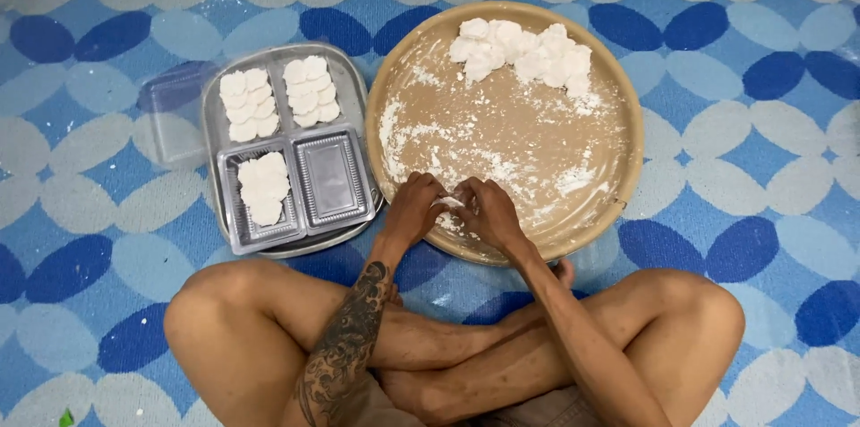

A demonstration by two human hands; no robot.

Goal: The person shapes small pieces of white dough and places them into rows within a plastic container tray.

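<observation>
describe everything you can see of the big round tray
The tray is round, shallow and tan, looks like plastic, with a raised rim. It lies flat on the blue patterned mat, right of a metal tray. White flour smears its floor. A heap of white dough pieces sits at its far edge. Both hands, left and right, pinch a dough piece over its near edge.

I saw bright, even overhead light — soft shadows under my knees, slight glare on the plastic trays (296, 181), edges mildly blurred.
</observation>
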